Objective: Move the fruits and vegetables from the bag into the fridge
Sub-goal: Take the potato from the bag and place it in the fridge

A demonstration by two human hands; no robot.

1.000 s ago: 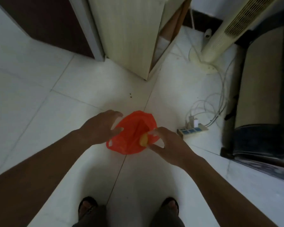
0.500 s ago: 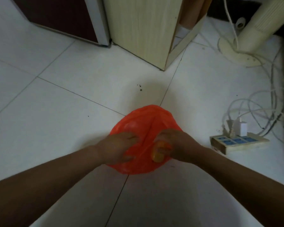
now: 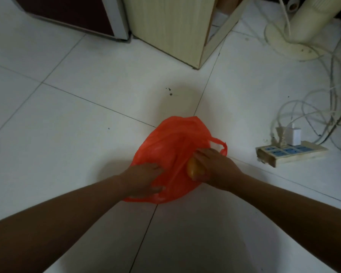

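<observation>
Far left, a dark unit [image 3: 67, 12] with a pale edge is possibly the fridge; this cannot be confirmed. The left hand [image 3: 144, 180] lies on the near left part of the orange bag [image 3: 171, 142], fingers fairly straight, pressing it to the floor [image 3: 67, 134]. The bag sits crumpled mid-floor. The right hand [image 3: 217, 166] is curled round a yellow-orange fruit [image 3: 193, 170] at the bag's right side. Recommendation: keep the plastic pinned, draw the fruit clear of the folds and the loose handle [image 3: 222, 148], and steer away from the power strip [image 3: 291, 154] at right.
</observation>
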